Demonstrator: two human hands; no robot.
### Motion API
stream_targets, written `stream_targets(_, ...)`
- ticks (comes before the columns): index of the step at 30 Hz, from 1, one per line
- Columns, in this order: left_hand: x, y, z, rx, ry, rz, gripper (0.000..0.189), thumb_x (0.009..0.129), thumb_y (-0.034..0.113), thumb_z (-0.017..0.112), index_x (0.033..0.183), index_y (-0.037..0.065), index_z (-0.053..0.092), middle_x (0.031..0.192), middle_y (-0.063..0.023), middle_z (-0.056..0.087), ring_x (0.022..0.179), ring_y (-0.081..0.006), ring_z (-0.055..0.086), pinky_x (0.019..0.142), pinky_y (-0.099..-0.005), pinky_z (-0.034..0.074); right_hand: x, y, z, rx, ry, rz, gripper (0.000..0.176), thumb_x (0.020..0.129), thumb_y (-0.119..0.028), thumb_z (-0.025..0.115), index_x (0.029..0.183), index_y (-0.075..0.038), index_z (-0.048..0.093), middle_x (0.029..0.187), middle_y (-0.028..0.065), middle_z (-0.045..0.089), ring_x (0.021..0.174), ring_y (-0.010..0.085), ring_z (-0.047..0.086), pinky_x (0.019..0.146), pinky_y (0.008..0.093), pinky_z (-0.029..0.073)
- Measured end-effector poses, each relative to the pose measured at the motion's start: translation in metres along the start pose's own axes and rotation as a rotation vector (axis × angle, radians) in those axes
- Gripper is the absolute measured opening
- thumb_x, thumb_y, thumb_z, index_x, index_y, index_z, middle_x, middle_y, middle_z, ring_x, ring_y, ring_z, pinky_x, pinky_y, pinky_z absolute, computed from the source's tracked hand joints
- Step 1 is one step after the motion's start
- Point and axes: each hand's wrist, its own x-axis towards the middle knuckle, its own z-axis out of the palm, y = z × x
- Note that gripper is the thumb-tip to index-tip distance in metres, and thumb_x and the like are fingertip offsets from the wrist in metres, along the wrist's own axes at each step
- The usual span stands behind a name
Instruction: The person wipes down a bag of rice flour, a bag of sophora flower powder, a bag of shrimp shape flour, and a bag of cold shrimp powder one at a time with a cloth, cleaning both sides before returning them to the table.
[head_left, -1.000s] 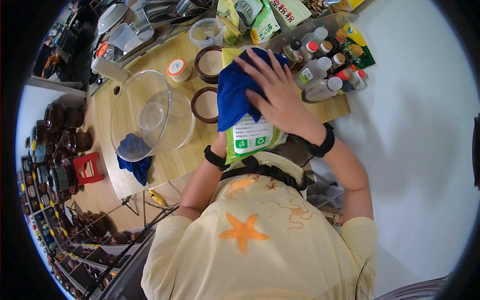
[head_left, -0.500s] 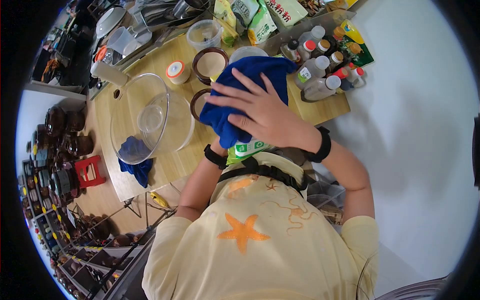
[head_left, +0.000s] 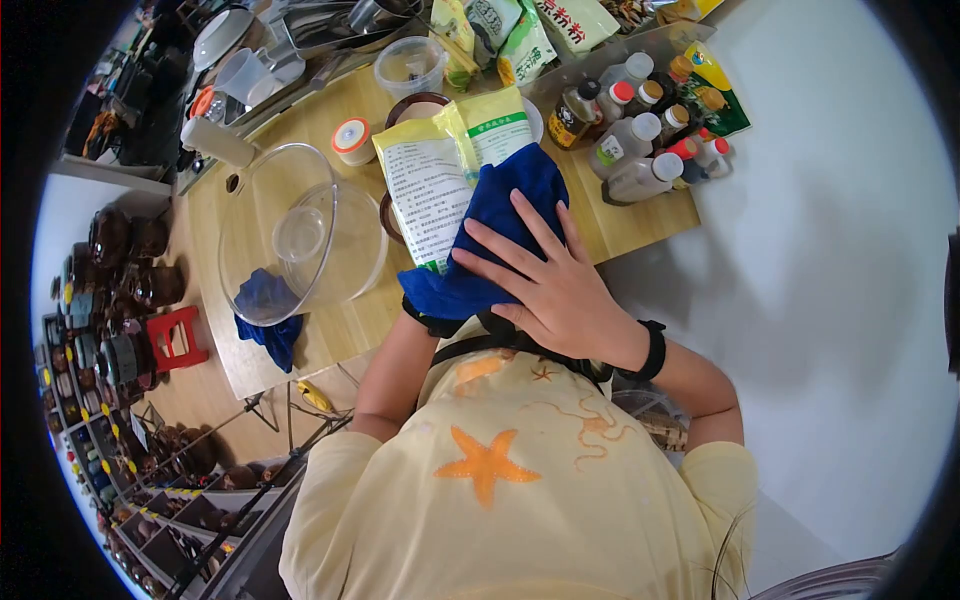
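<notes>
Fingers spread, the right hand (head_left: 568,298) rests on blue cloth (head_left: 510,205) over the near side of a printed package (head_left: 428,185); the left hand is hidden, its grip unclear.

Rests right grip (head_left: 562,292) palm down, fingers (head_left: 505,251) spread and pointing forward and to the left; carries right elbow (head_left: 716,396) bent outward, right forearm (head_left: 690,372) angled inward; directs left forearm (head_left: 400,368) forward, left grip hidden from view.
</notes>
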Motion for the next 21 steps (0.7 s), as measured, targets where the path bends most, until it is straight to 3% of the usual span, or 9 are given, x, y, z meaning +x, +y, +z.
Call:
stream_targets(5,-0.002,0.001,0.0,0.004,-0.009,-0.021,0.068,0.089,0.057,0.032,0.138,0.009,0.028,0.135,-0.0143,0.038,0.123,-0.0319,0.039,0.104,-0.0412,0.032,0.009,0.013,-0.001,0.028,0.091,0.016,0.051,0.084,-0.024,0.055,0.133,-0.027,0.042,0.144,-0.0036,0.029,0.134,0.0332,0.018,0.102,0.0594,0.017)
stream_targets(9,0.002,0.002,0.001,0.044,0.023,0.054,0.068,0.089,0.056,0.032,0.138,0.009,0.028,0.135,-0.0144,0.038,0.123,-0.0319,0.039,0.104,-0.0412,0.032,0.025,0.035,-0.002,0.066,0.292,0.056,0.047,0.085,-0.022,0.053,0.131,-0.024,0.044,0.141,0.001,0.035,0.132,0.0336,0.025,0.104,0.0549,0.019)
stream_targets(10,0.003,0.003,-0.001,0.052,0.04,0.091,0.068,0.089,0.056,0.032,0.138,0.009,0.028,0.135,-0.0144,0.038,0.123,-0.0319,0.039,0.104,-0.0412,0.032,0.029,0.04,-0.004,0.035,0.337,0.07,0.044,0.087,-0.019,0.05,0.131,-0.022,0.044,0.139,0.0051,0.038,0.13,0.0361,0.027,0.105,0.0495,0.022)
stream_targets(13,0.002,0.003,-0.006,0.04,0.065,0.14,0.068,0.089,0.056,0.032,0.138,0.009,0.028,0.135,-0.0144,0.038,0.123,-0.0318,0.039,0.104,-0.0412,0.032,0.038,0.065,0.002,0.23,0.414,0.114,0.044,0.088,-0.016,0.049,0.131,-0.019,0.044,0.136,0.01,0.041,0.127,0.0363,0.032,0.104,0.0449,0.026)
stream_targets(14,0.001,0.003,-0.007,0.027,0.062,0.127,0.068,0.089,0.056,0.033,0.138,0.009,0.028,0.135,-0.0144,0.038,0.123,-0.0318,0.039,0.104,-0.0412,0.032,0.042,0.08,0.007,0.286,0.451,0.038,0.04,0.091,-0.016,0.045,0.131,-0.011,0.043,0.132,0.0122,0.045,0.122,0.0291,0.041,0.103,0.0369,0.029)
stream_targets(17,-0.001,0.0,-0.004,0.001,0.036,0.052,0.068,0.089,0.056,0.033,0.138,0.009,0.028,0.135,-0.0144,0.038,0.123,-0.0318,0.039,0.104,-0.0412,0.032,0.038,0.078,0.004,0.981,0.273,0.436,0.041,0.097,-0.026,0.034,0.13,-0.001,0.039,0.13,0.0107,0.046,0.118,0.0188,0.045,0.102,0.0313,0.03)
stream_targets(18,-0.002,0.0,-0.002,-0.007,0.022,0.023,0.068,0.089,0.056,0.033,0.138,0.009,0.028,0.135,-0.0144,0.038,0.123,-0.0318,0.039,0.104,-0.0412,0.032,0.037,0.087,0.004,0.951,0.157,0.531,0.047,0.098,-0.034,0.032,0.129,0.0,0.04,0.127,0.0095,0.049,0.113,0.0155,0.047,0.099,0.0281,0.033)
stream_targets(21,-0.002,0.0,0.004,-0.034,-0.018,-0.057,0.068,0.089,0.056,0.033,0.138,0.009,0.028,0.135,-0.0144,0.038,0.123,-0.0317,0.038,0.104,-0.0412,0.032,0.03,0.09,0.011,1.582,0.345,0.569,0.048,0.097,-0.037,0.035,0.128,-0.001,0.042,0.127,0.0089,0.049,0.114,0.0162,0.047,0.099,0.029,0.034)
